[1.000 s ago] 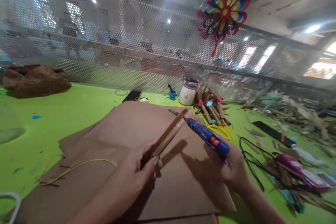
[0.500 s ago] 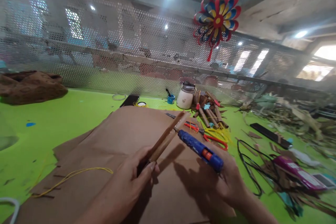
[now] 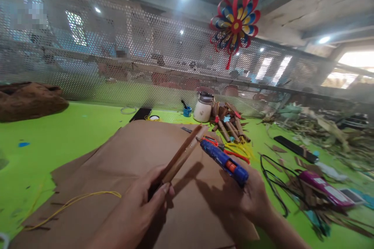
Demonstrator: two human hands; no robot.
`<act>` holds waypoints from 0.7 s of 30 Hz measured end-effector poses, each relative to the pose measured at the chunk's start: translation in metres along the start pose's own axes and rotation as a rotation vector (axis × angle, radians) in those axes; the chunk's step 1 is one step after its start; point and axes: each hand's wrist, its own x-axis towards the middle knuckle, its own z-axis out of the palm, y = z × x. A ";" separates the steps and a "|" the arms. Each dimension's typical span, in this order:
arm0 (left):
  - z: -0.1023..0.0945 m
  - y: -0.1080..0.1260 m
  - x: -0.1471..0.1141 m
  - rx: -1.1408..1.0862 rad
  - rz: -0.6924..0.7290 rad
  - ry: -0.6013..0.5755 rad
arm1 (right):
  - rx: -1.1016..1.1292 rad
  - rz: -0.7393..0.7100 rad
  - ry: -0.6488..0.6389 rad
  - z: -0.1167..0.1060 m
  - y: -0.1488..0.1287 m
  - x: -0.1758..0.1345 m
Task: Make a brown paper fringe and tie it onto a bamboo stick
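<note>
My left hand (image 3: 146, 198) is closed around the near end of a brown paper strip (image 3: 182, 155), folded or rolled lengthwise and tilted up and away from me. Small shiny spots show along its inner face. In my right hand (image 3: 253, 194) is a blue glue gun (image 3: 223, 161) with an orange part in its body; its tip points left, close to the strip's upper part. Whether the tip touches the strip I cannot tell. Beneath both hands lie large sheets of brown paper (image 3: 140, 148). A loop of yellow string (image 3: 84, 196) rests on the paper at left.
Red-handled scissors (image 3: 238, 155) lie beyond the glue gun. Behind stand a white jar (image 3: 203, 108), a small blue pot (image 3: 187, 111) and several brown paper rolls (image 3: 229, 126). A black cable (image 3: 271, 183), a magenta device (image 3: 324, 186) and scraps lie right. Brown cloth (image 3: 32, 101) sits left.
The glue gun's tip has shifted slightly up and right relative to the strip, from its inner face toward its far end. The whole view has turned a little to the right.
</note>
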 end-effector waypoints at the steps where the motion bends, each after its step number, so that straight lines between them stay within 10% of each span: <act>1: 0.000 0.000 0.000 -0.006 -0.004 0.001 | 0.000 -0.018 -0.003 0.000 0.000 0.000; 21: 0.002 0.005 0.000 -0.081 -0.033 0.001 | 0.071 0.028 -0.048 0.002 -0.008 -0.001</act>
